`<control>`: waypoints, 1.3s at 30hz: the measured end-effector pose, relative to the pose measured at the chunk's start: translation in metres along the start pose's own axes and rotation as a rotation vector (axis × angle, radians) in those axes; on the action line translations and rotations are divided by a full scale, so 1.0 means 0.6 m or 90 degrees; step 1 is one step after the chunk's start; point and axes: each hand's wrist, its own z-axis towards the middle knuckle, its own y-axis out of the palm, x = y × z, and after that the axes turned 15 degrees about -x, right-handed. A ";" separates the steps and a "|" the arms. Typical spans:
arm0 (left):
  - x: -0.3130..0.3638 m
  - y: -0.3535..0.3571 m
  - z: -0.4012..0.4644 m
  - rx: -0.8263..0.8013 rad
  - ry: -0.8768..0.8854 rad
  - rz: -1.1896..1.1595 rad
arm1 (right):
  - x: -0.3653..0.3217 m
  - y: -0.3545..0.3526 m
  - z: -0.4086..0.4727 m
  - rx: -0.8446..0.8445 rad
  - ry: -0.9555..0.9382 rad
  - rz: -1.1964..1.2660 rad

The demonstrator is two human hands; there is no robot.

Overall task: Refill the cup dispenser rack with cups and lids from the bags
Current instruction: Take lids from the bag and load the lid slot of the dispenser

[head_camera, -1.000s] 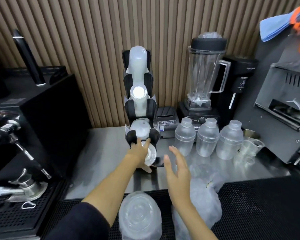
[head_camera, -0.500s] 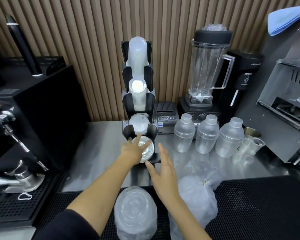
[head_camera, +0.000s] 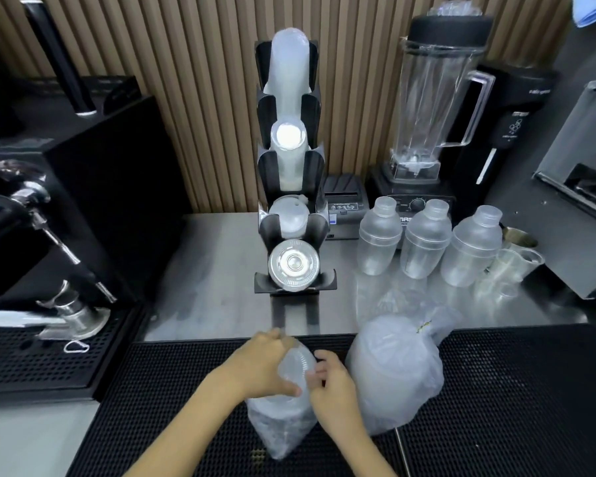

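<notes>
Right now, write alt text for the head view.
Two hands, left hand and right hand, grip a clear bag of lids on a black mat. Behind stands a black dispenser rack holding cups and lids, with a second bag to the right.

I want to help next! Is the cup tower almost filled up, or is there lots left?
Partly done. The rack already has cup stacks in its two upper slots and lids in its two lower ones. Right now the left hand and right hand both grip the small bag of lids on the black mat. A second, bigger bag sits beside it, apparently still full, so more loading is probably left.
</notes>
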 end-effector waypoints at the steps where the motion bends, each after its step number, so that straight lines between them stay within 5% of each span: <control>1: -0.006 0.013 0.003 -0.014 -0.004 -0.022 | 0.005 0.001 0.002 0.008 0.012 0.005; 10: 0.008 0.044 0.040 -0.027 -0.046 -0.005 | 0.027 0.000 0.009 0.047 0.077 0.018; 17: -0.007 0.076 0.042 0.050 -0.032 -0.089 | 0.033 0.017 0.019 0.026 0.075 -0.351; 21: -0.025 0.082 0.030 0.108 0.029 -0.157 | 0.038 0.021 0.018 0.107 0.039 -0.169; 24: -0.025 0.081 0.030 0.100 0.029 -0.169 | 0.032 0.013 0.012 0.038 0.039 0.068; 27: -0.026 0.078 0.041 0.034 0.004 -0.130 | 0.035 0.007 0.017 -0.025 0.082 0.094; 30: -0.022 0.075 0.054 -0.020 -0.028 -0.064 | 0.038 0.005 0.025 -0.026 0.081 -0.025; 35: -0.024 0.084 0.042 0.056 0.019 -0.074 | 0.042 0.031 0.030 0.052 0.031 -0.475; 39: -0.028 0.099 0.018 0.185 0.077 -0.112 | 0.045 0.033 0.033 0.096 0.036 -0.483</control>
